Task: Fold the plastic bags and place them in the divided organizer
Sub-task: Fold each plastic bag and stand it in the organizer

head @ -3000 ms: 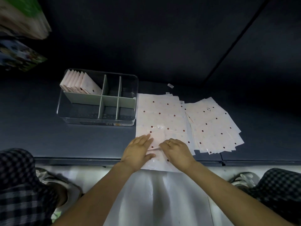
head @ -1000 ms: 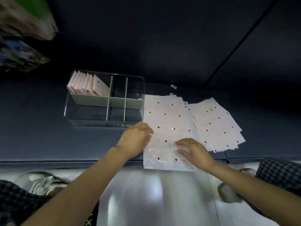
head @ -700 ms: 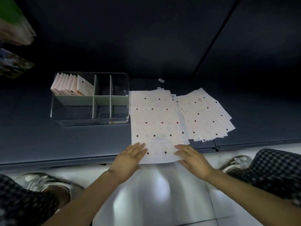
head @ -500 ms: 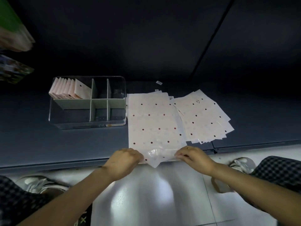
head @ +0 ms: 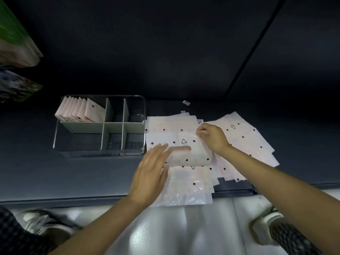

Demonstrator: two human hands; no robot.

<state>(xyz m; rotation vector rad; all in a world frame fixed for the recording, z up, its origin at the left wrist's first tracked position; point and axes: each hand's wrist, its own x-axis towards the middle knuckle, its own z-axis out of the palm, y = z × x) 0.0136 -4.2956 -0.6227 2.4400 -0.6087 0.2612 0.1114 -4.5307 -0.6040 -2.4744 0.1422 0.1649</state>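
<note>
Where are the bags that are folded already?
In the head view, the folded bags stand in the back-left compartment of the divided organizer, left of the flat bag pile.

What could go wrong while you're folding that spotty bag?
The folded flap could spring open: plastic is slippery, the right hand only pinches its far corner, and the left hand lies flat near its edge.

The bag underneath hangs over the front edge of the dark surface, so a nudge might slide it to the floor.

The loose pile lies right beside the right wrist and could get knocked out of line.
</note>
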